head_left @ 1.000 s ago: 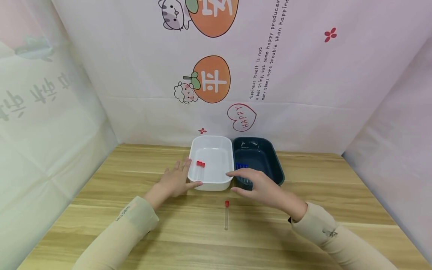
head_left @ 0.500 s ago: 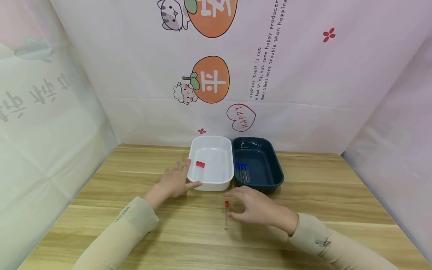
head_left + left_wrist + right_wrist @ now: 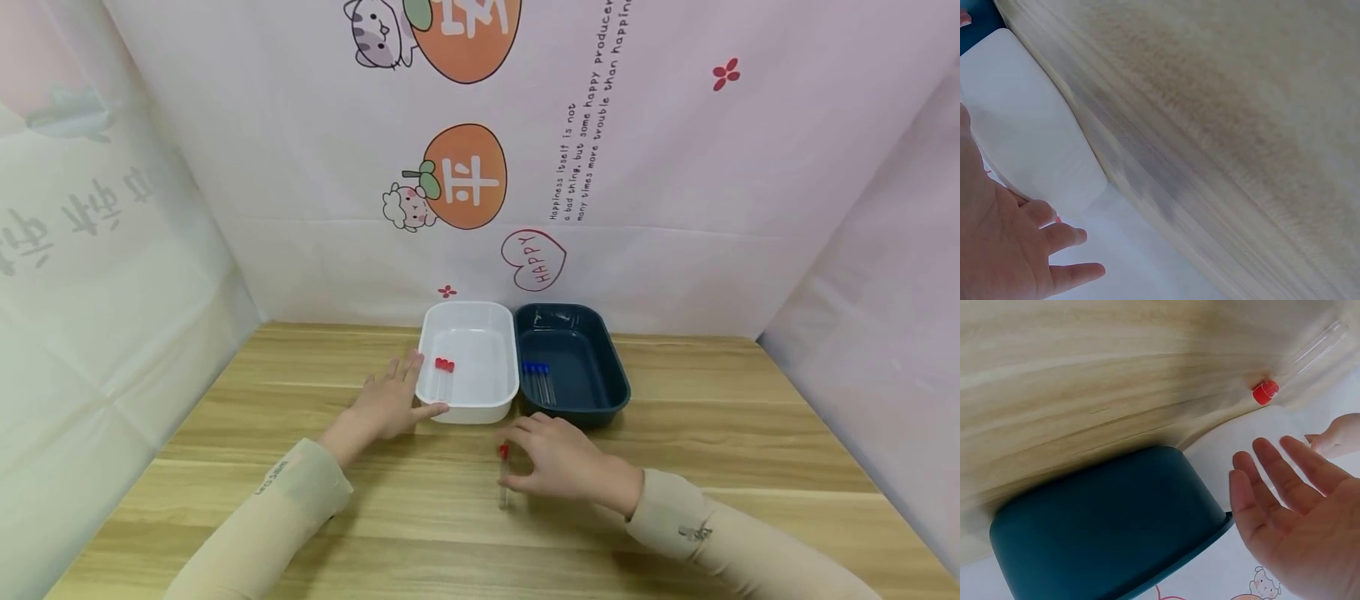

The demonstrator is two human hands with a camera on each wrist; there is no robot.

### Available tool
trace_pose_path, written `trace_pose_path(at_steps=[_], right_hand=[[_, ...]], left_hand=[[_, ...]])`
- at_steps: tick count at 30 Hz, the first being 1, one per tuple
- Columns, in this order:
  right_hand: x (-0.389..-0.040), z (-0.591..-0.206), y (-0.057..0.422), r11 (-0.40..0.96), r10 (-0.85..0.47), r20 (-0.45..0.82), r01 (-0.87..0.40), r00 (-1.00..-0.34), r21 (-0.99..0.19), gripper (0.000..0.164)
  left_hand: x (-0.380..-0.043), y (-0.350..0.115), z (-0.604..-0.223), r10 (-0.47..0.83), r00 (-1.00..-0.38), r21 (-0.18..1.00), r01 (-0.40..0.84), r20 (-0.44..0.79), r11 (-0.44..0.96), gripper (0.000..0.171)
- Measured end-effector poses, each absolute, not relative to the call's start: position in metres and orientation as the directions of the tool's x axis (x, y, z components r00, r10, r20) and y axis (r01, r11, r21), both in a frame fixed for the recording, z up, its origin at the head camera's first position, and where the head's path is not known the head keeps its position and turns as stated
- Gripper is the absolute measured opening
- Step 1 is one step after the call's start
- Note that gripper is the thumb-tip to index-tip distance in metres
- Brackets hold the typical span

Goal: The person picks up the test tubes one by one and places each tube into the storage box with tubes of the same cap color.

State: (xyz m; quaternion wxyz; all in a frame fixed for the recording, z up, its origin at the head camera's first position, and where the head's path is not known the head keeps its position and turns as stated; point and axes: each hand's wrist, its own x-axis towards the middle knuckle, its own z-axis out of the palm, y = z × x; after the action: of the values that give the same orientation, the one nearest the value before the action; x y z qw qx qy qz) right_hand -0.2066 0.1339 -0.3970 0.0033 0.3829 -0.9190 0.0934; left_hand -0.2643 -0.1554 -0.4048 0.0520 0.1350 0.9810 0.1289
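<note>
A clear test tube with a red cap (image 3: 504,492) lies on the table in front of the two trays. Over it hovers my right hand (image 3: 562,461), its thumb and fingers spread around the tube from the right. In the right wrist view a gap shows between the fingers (image 3: 1300,494) and the tube's red cap (image 3: 1265,392). My left hand (image 3: 386,406) touches the near left corner of the white tray (image 3: 468,413), fingers extended along its side. Inside that tray lie several red-capped test tubes (image 3: 445,365).
A dark blue tray (image 3: 592,333) stands against the white tray's right side, with several blue-capped test tubes (image 3: 536,367) in it. Behind both trays hangs a printed white cloth (image 3: 637,275). Wooden tabletop (image 3: 375,533) extends towards me.
My right hand has come from above the gap between the trays back towards me, down to the red-capped test tube. The left hand has stayed at the white tray.
</note>
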Motion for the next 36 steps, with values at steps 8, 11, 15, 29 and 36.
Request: trace_pose_path(at_steps=[8, 11, 15, 29, 36], right_hand=[[-0.207, -0.402, 0.129, 0.737, -0.672, -0.053, -0.660, -0.738, -0.146, 0.078], [-0.207, -0.403, 0.128, 0.744, -0.667, -0.078, -0.657, -0.741, -0.122, 0.083], [-0.207, -0.403, 0.127, 0.753, -0.657, -0.097, -0.646, -0.748, -0.121, 0.085], [-0.205, -0.405, 0.124, 0.770, -0.638, -0.117, -0.631, -0.761, -0.093, 0.090], [-0.204, -0.403, 0.124, 0.767, -0.642, -0.117, -0.637, -0.758, -0.082, 0.092]], left_hand=[[-0.265, -0.155, -0.404, 0.278, -0.958, 0.268, 0.251, -0.070, 0.930, 0.109], [-0.266, -0.156, -0.404, 0.278, -0.958, 0.273, 0.250, -0.068, 0.929, 0.108], [-0.266, -0.156, -0.405, 0.278, -0.958, 0.276, 0.249, -0.068, 0.928, 0.109], [-0.264, -0.156, -0.404, 0.280, -0.957, 0.271, 0.252, -0.070, 0.929, 0.109], [-0.263, -0.157, -0.403, 0.280, -0.957, 0.274, 0.250, -0.075, 0.929, 0.108]])
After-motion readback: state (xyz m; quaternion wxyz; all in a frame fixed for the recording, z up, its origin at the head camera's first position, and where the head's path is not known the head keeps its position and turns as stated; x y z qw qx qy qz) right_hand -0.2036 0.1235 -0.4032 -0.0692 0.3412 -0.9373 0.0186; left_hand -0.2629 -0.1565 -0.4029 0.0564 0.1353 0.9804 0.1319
